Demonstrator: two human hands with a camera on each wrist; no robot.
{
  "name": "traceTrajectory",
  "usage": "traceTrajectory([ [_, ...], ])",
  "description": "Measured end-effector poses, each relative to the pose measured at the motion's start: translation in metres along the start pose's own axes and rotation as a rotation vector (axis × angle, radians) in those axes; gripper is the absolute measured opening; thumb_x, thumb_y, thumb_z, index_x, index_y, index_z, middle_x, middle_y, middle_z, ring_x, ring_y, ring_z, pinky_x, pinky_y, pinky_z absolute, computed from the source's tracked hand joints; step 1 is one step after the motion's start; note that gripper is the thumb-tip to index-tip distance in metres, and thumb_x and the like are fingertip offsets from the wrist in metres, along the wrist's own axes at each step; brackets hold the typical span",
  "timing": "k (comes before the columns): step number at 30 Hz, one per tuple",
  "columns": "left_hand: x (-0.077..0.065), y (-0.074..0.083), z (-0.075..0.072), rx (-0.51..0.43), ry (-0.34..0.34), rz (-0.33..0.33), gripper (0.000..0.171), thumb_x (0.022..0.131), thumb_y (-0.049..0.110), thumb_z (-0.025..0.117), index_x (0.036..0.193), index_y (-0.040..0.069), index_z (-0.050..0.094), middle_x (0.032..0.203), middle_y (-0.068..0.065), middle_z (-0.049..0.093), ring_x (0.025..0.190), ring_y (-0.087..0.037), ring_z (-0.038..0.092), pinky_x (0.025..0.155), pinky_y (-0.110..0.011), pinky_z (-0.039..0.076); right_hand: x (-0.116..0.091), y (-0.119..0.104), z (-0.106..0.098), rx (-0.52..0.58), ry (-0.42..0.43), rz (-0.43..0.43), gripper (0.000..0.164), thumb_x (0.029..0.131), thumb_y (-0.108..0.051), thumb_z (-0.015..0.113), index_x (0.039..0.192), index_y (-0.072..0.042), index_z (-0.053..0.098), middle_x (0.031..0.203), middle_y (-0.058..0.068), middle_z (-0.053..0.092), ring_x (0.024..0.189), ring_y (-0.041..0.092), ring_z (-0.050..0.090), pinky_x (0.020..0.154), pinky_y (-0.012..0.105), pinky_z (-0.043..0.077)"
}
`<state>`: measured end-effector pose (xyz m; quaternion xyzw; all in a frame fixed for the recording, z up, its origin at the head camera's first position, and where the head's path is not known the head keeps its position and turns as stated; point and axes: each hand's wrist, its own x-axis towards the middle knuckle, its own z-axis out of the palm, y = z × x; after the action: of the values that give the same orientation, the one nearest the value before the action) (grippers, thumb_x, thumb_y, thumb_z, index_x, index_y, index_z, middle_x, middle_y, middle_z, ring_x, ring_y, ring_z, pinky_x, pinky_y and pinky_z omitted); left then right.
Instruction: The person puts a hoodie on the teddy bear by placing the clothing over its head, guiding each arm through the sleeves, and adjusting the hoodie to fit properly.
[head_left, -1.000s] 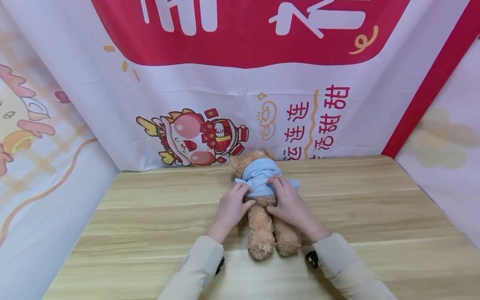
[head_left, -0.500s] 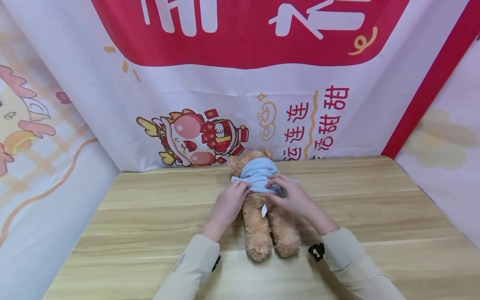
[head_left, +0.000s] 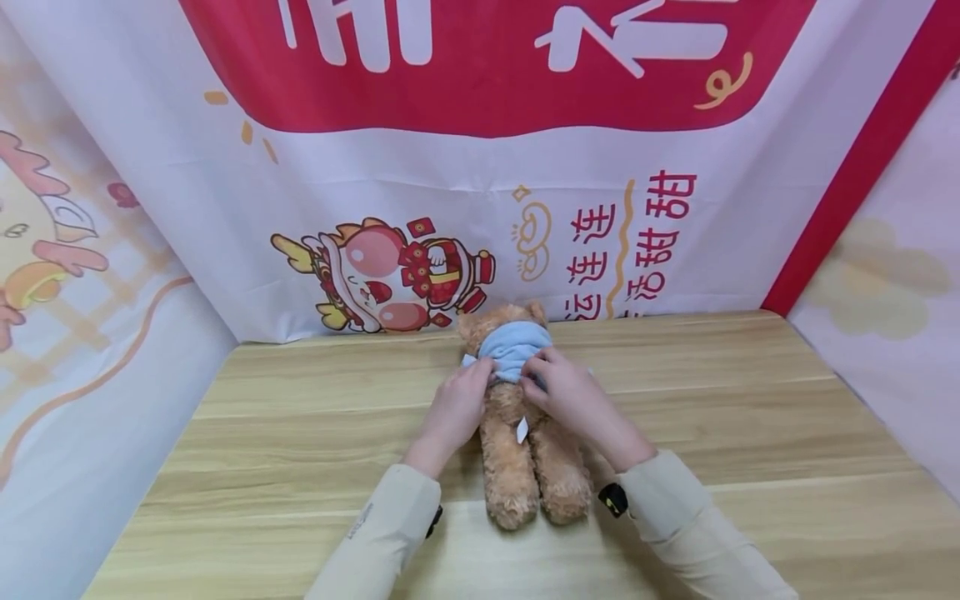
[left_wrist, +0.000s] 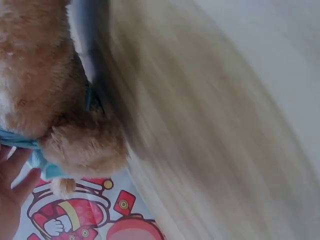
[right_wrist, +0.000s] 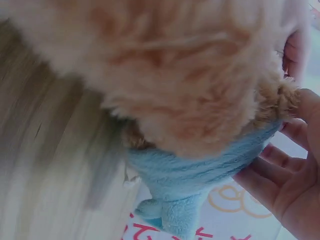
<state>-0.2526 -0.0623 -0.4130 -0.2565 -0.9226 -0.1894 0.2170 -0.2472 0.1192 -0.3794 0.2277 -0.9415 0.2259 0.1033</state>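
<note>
Bear: long-ways, head by the tabletop's far edge | blue shirt: between your left hand and right hand, both just as near | fingers: bent, pinching the shirt's bottom edge

Plush brown bear lies on the worktop, head near far edge; blue garment bunched around upper body.

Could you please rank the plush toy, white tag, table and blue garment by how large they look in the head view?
Largest to smallest:
1. Table, partly cut off by the frame
2. Plush toy
3. Blue garment
4. White tag
</note>
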Motion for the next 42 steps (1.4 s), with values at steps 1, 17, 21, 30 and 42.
traceTrajectory([
  [1, -0.001, -0.001, 0.000, -0.006, -0.017, 0.006, 0.009, 0.096, 0.008, 0.051, 0.103, 0.007, 0.057, 0.092, -0.008, 0.066, 0.080, -0.027, 0.065, 0.066, -0.041, 0.053, 0.000, 0.000, -0.001, 0.031, -0.016, 0.009, 0.011, 0.091, -0.019, 0.061, 0.090, -0.011, 0.068, 0.101, 0.009, 0.061, 0.081, 0.019, 0.061, 0.070, 0.034, 0.053],
  [17, -0.012, -0.010, 0.004, -0.128, -0.042, 0.052, 0.019, 0.091, 0.007, 0.055, 0.110, 0.007, 0.059, 0.111, -0.009, 0.061, 0.103, -0.022, 0.063, 0.088, -0.034, 0.054, 0.055, 0.024, 0.000, 0.283, 0.059, 0.125, 0.029, 0.099, -0.006, 0.042, 0.120, 0.002, 0.061, 0.122, 0.021, 0.060, 0.118, 0.035, 0.055, 0.103, 0.047, 0.044],
  [21, -0.016, -0.015, 0.003, -0.173, -0.052, 0.014, 0.018, 0.095, 0.009, 0.055, 0.112, 0.007, 0.058, 0.114, -0.009, 0.063, 0.107, -0.024, 0.063, 0.090, -0.036, 0.054, 0.062, 0.027, 0.004, 0.216, -0.042, 0.131, 0.033, 0.099, -0.001, 0.040, 0.125, -0.002, 0.060, 0.121, 0.018, 0.062, 0.116, 0.033, 0.057, 0.102, 0.045, 0.046],
  [30, -0.018, -0.024, 0.002, -0.147, -0.074, 0.024, 0.015, 0.092, 0.003, 0.057, 0.106, 0.008, 0.060, 0.108, -0.007, 0.067, 0.102, -0.024, 0.066, 0.087, -0.036, 0.055, 0.063, 0.027, 0.005, 0.094, -0.111, 0.062, 0.029, 0.095, -0.014, 0.057, 0.123, -0.014, 0.063, 0.117, 0.015, 0.059, 0.108, 0.032, 0.059, 0.093, 0.045, 0.050],
  [42, -0.020, -0.018, -0.002, 0.058, 0.058, 0.110, 0.008, 0.084, 0.004, 0.065, 0.086, 0.009, 0.059, 0.079, -0.002, 0.066, 0.065, -0.019, 0.065, 0.053, -0.032, 0.052, 0.059, 0.040, 0.001, -0.190, 0.043, 0.117, 0.007, 0.086, 0.002, 0.056, 0.088, -0.004, 0.056, 0.090, 0.015, 0.065, 0.085, 0.033, 0.063, 0.073, 0.046, 0.051],
])
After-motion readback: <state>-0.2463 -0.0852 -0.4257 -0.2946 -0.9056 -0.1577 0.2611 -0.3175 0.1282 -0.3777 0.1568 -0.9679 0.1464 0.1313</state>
